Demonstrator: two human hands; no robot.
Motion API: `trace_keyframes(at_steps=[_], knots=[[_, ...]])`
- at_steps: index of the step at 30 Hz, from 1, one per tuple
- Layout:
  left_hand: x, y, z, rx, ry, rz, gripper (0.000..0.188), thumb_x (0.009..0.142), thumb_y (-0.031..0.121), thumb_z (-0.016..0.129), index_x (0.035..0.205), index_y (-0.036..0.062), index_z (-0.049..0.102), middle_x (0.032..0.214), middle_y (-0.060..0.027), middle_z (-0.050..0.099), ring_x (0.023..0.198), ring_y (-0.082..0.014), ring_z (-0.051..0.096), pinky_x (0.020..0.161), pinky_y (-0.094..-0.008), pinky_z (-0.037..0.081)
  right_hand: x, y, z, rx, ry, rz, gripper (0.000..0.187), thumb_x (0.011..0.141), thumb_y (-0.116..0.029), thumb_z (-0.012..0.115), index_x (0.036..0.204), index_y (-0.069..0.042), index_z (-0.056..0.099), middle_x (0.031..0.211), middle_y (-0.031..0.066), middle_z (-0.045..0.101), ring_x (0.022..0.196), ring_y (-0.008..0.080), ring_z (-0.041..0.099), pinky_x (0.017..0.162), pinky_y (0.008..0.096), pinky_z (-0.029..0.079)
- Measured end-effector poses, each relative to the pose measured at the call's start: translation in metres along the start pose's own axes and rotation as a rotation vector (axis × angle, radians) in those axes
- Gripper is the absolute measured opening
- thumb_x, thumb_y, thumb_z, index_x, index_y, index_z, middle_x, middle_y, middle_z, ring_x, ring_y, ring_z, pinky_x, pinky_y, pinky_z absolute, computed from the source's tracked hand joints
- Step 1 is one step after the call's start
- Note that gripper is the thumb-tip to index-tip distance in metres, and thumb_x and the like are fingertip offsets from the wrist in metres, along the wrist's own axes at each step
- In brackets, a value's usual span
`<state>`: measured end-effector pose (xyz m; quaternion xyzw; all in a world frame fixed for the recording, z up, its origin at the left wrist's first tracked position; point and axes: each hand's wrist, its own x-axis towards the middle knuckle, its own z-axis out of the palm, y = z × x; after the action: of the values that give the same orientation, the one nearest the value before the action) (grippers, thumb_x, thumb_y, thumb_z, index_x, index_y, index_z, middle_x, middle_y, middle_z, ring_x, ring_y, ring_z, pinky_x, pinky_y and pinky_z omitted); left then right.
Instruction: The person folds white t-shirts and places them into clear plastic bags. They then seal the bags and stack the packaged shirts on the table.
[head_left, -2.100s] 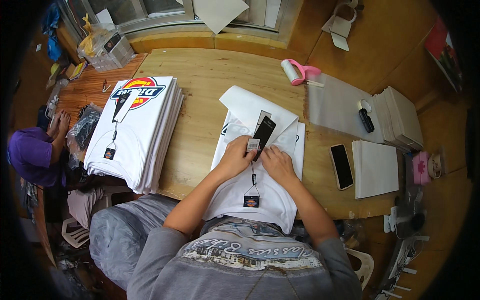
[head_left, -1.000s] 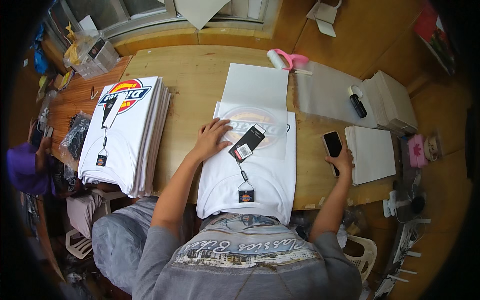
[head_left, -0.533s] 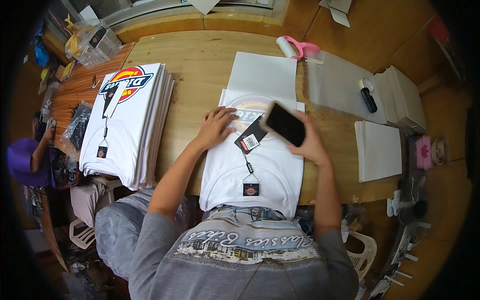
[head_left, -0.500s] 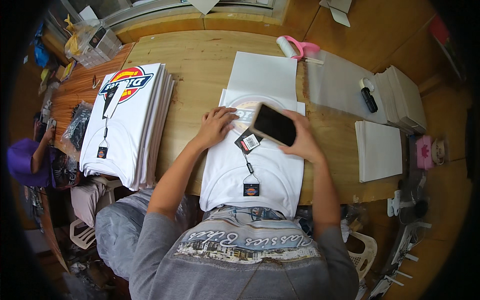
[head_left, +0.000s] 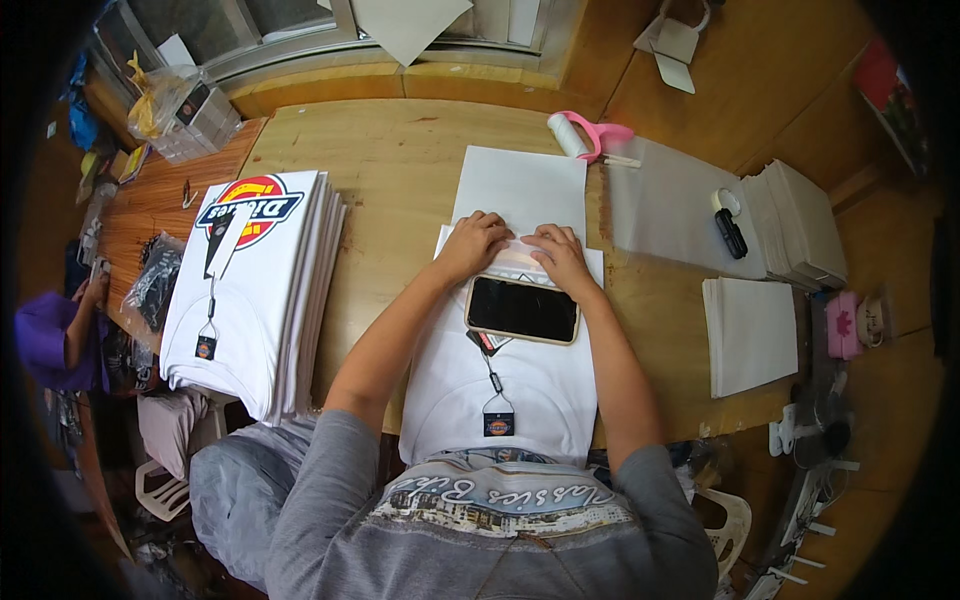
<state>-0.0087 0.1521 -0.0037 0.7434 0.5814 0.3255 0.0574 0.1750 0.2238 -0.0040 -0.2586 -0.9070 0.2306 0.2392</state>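
Note:
A folded white T-shirt (head_left: 440,390) lies in front of me with a white board (head_left: 525,185) sticking out at its far end. A thin translucent sheet (head_left: 517,256) covers part of its print. My left hand (head_left: 474,246) and my right hand (head_left: 560,262) have their bent fingers at this sheet, close together, and seem to pinch it. Just nearer than my fingers, a phone (head_left: 523,309) rests face up on the shirt, touched by neither hand's fingers. It partly hides a hang tag (head_left: 489,341), whose cord runs to a small black label (head_left: 499,424).
A stack of folded white T-shirts (head_left: 250,300) stands at left. At right are white boards (head_left: 755,335), a clear plastic sheet (head_left: 665,210), a black object (head_left: 730,233) and a pink tape dispenser (head_left: 597,135). A person in a purple top (head_left: 60,340) sits far left.
My right hand has set the phone down on the shirt, over the hang tag, and let go of it. Both hands have come together at the translucent sheet. The view has tilted upward.

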Motion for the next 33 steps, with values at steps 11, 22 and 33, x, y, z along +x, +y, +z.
trace_keyframes(at_steps=[11,22,33], knots=[[-0.003,-0.035,-0.041,0.015,-0.375,-0.289,0.034,0.067,0.034,0.064,0.084,0.0058,0.058,0.089,-0.0081,0.054,0.086,-0.0253,0.049,0.075,-0.0331,0.036,0.002,0.025,-0.033,-0.054,-0.297,0.258,0.028,0.075,-0.025,0.055,0.098,-0.01,0.058,0.093,0.008,0.055,0.087,0.0233,0.049,0.08,0.0319,0.036],[-0.093,-0.06,-0.05,-1.457,-0.6,-0.717,0.066,0.062,0.022,0.071,0.116,0.002,0.038,0.099,-0.0057,0.051,0.085,-0.0115,0.048,0.07,-0.0211,0.04,-0.078,0.072,-0.041,1.601,-0.436,0.55,0.079,0.057,-0.032,0.075,0.118,0.0,0.036,0.116,0.01,0.045,0.106,0.0224,0.043,0.089,0.0375,0.036],[-0.146,0.05,-0.082,-0.449,-0.117,-1.002,0.037,0.065,0.018,0.069,0.094,-0.001,0.055,0.075,-0.007,0.059,0.063,-0.013,0.055,0.057,-0.0248,0.045,-0.159,-0.007,-0.052,0.654,0.19,0.839,0.03,0.074,-0.013,0.06,0.099,0.002,0.052,0.069,0.0059,0.058,0.057,0.0126,0.054,0.053,0.0241,0.045]])
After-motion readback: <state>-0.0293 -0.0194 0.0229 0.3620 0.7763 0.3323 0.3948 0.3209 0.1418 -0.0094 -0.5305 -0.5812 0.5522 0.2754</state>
